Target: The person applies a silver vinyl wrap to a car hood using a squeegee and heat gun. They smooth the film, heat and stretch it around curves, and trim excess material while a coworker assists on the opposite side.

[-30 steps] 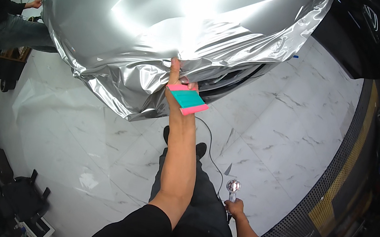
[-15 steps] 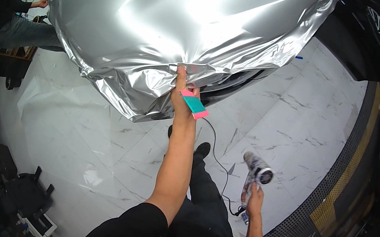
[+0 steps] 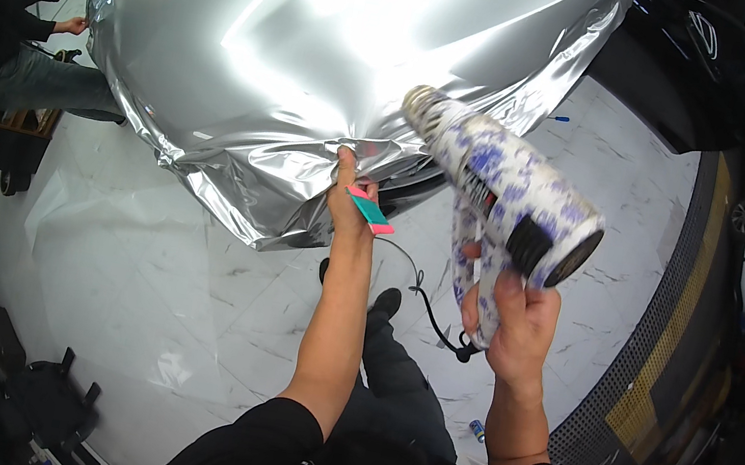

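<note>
A silver vinyl film lies over a car's hood, its loose, wrinkled edge hanging at the front. My left hand pinches that edge near the middle, thumb on top; its other fingers are partly hidden. Tucked in the same hand is a small teal and pink squeegee. My right hand is closed round the handle of a white and purple patterned heat gun. The gun is raised, its metal nozzle pointing up and left, over the film in view. A black cord runs from the handle's base.
At the left, another person holds the film's far side with both hands. A black car part stands at the upper right. Clear sheeting covers floor at left. A small can and blue item lie on the floor.
My right hand has lifted the heat gun from low at the right up toward the film, its nozzle now angled to it. My left hand keeps its pinch, shifted slightly in view.
</note>
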Demonstrator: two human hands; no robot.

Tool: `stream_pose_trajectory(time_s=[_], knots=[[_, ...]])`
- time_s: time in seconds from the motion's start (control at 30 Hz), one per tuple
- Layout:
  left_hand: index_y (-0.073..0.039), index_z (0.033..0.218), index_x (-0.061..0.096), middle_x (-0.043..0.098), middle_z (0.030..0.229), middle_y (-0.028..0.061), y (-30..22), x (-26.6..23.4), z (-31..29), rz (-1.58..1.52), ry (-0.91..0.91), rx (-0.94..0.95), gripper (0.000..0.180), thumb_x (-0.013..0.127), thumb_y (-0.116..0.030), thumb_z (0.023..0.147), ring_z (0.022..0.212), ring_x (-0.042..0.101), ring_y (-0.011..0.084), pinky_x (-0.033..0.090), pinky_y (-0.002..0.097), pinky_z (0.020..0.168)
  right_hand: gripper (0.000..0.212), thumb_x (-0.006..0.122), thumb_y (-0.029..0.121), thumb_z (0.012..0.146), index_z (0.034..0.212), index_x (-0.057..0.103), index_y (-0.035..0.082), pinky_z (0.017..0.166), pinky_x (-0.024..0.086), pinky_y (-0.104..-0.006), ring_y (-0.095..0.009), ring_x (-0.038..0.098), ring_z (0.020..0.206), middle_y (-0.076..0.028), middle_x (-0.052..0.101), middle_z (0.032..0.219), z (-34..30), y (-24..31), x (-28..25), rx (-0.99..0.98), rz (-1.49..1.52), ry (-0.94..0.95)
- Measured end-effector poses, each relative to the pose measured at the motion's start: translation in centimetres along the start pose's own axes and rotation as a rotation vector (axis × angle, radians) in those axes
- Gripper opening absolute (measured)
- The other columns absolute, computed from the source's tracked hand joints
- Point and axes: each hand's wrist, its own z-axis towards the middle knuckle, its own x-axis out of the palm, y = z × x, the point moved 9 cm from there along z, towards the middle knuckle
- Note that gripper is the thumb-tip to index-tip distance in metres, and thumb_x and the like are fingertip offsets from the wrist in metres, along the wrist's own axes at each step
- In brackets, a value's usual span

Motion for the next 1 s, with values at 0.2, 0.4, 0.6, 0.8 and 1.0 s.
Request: stream_pose_trajectory(time_s=[0.2, 0.4, 0.6, 0.8, 1.0], knots=[[-0.003, 0.103, 0.065, 0.063, 0.085, 0.0025, 0.1, -0.1, 0.3, 0.016, 0.049, 0.018, 0.039, 0.066, -0.042, 0.102, 0.053, 0.046, 0.0067, 0.031, 0.022, 0.043, 0.032, 0.058, 0.026, 0.107, 0.116, 0.062, -0.005, 0.047, 0.045, -0.0264, -0.011, 0.056, 0.054, -0.011, 0.072, 0.1, 2.8, -1.7, 0.0, 0.106, 0.059, -0.235], [-0.003, 0.099, 0.068, 0.054, 0.069, -0.0028, -0.4, 0.2, -0.2, 0.08, 0.004, 0.049, 0.045, 0.064, -0.048, 0.102, 0.049, 0.038, 0.0045, 0.025, 0.022, 0.043, 0.034, 0.061, 0.025, 0.106, 0.122, 0.061, -0.005, 0.05, 0.046, -0.0271, -0.012, 0.058, 0.057, -0.012, 0.072, 0.099, 1.7, -1.9, 2.0, 0.066, 0.02, -0.164], [-0.002, 0.107, 0.067, 0.057, 0.074, -0.0023, 0.8, -0.5, 0.0, 0.035, 0.037, 0.01, 0.044, 0.062, -0.046, 0.104, 0.053, 0.042, 0.0038, 0.031, 0.0227, 0.047, 0.035, 0.062, 0.029, 0.105, 0.115, 0.064, -0.005, 0.052, 0.045, -0.0276, -0.012, 0.057, 0.056, -0.011, 0.07, 0.082, 0.4, -4.0, 6.5, 0.172, -0.129, 0.039], [-0.007, 0.09, 0.065, 0.048, 0.065, -0.0045, 1.3, -1.9, 0.4, 0.087, -0.046, -0.055, 0.04, 0.069, -0.045, 0.1, 0.047, 0.038, 0.0054, 0.028, 0.0225, 0.043, 0.029, 0.061, 0.022, 0.105, 0.11, 0.063, -0.006, 0.053, 0.047, -0.029, -0.013, 0.059, 0.059, -0.012, 0.072, 0.098, 0.9, -3.3, 6.6, 0.044, -0.07, -0.084], [-0.007, 0.096, 0.065, 0.048, 0.063, -0.0031, 0.5, -3.8, 0.3, 0.172, -0.108, -0.005, 0.045, 0.065, -0.052, 0.099, 0.046, 0.039, 0.0073, 0.028, 0.0242, 0.043, 0.024, 0.072, 0.018, 0.096, 0.102, 0.065, -0.004, 0.065, 0.051, -0.0305, -0.015, 0.065, 0.069, -0.01, 0.07, 0.076, -0.9, -4.3, 12.2, 0.05, -0.242, 0.209]])
